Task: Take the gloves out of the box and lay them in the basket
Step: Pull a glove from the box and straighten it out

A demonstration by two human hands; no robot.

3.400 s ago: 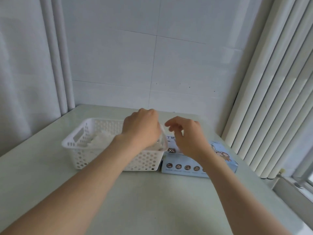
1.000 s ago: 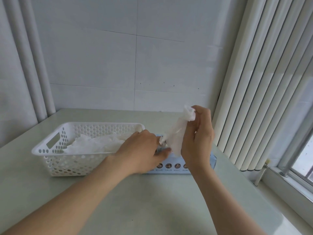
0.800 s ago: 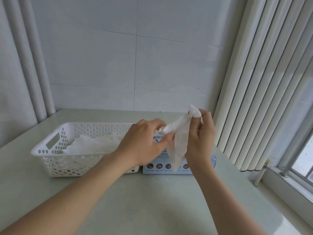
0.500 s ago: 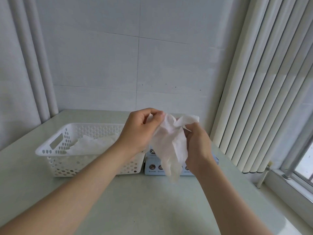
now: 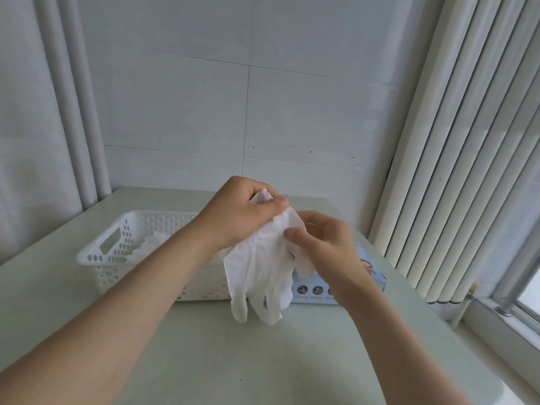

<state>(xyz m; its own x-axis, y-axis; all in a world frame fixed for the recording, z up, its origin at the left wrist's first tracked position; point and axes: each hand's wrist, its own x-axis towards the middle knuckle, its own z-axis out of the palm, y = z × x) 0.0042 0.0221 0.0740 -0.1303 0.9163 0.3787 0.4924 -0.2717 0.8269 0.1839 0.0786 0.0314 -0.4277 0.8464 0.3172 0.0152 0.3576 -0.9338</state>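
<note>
The white disposable glove hangs in the air in front of the basket and the blue glove box, its tips dangling just above the pale green desk. The left hand has its fingers clamped on the cuff, and the right hand pinches the edge beside it. The glove looks thin, limp and light — likely to crumple and cling — so the cuff seems the best place to hold it. More gloves lie in the basket. A white tiled wall stands behind, with vertical blinds to the right.

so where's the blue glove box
In the head view, the blue cardboard glove box sits right of the white plastic basket, partly behind the right hand.
</note>
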